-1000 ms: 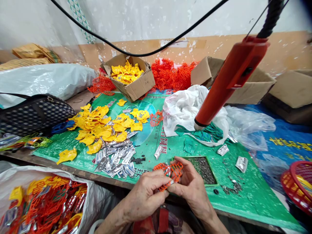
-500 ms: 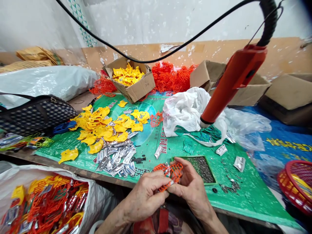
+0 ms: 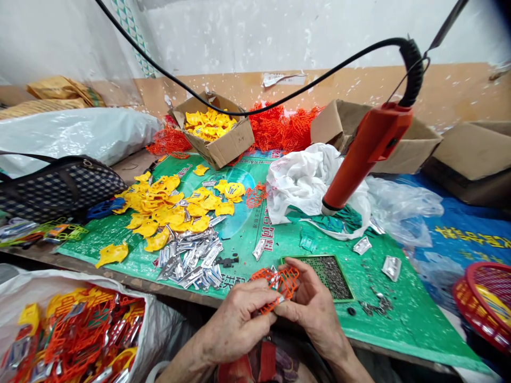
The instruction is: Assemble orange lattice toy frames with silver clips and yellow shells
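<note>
Both hands meet at the front edge of the table around an orange plastic lattice piece [image 3: 288,280] with a shiny metal plate in it. My left hand [image 3: 243,314] grips its near left side, thumb and fingers closed. My right hand [image 3: 313,303] pinches the right side between thumb and fingers. Fingers hide part of the piece. Just behind the right hand lies a green tray [image 3: 352,290] of small dark screws [image 3: 333,274]. To the left are a heap of silver metal plates [image 3: 191,260] and a pile of yellow plastic pieces [image 3: 159,205].
A red electric screwdriver [image 3: 365,157] hangs from a wire over a white plastic bag [image 3: 299,175]. Cardboard boxes [image 3: 227,146] stand at the back beside orange lattice pieces [image 3: 275,127]. An open sack [image 3: 157,314] of mixed parts is at lower left, a red basket [image 3: 463,298] at right.
The hanging screwdriver has swung, lately to the left, and its cable sags lower. The view has shifted slightly. Both hands keep the same grip on the orange piece.
</note>
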A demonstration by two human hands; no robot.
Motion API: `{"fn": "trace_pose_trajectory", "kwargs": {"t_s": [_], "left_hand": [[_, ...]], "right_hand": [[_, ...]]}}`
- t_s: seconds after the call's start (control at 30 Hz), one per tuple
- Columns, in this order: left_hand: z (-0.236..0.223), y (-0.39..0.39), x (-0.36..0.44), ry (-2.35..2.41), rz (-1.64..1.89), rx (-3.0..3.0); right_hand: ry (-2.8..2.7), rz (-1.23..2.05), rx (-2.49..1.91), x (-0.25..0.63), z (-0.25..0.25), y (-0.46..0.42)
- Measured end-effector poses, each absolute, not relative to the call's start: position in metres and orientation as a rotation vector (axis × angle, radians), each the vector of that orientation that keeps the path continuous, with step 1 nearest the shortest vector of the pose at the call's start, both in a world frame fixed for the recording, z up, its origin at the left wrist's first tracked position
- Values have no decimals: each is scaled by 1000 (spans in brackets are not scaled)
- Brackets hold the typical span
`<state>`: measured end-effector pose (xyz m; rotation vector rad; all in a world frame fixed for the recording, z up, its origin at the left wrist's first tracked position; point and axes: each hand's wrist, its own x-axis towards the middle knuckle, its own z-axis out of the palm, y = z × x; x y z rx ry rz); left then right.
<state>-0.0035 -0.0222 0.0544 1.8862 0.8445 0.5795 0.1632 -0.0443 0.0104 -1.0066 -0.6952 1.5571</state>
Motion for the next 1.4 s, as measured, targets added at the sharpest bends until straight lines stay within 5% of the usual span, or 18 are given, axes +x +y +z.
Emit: {"fn": "trace_pose_trajectory", "kwargs": {"t_s": [1.4], "left_hand": [[54,-20,-2,860,581,1882]], "right_hand": [[-658,1570,-988,163,12,-41]]}}
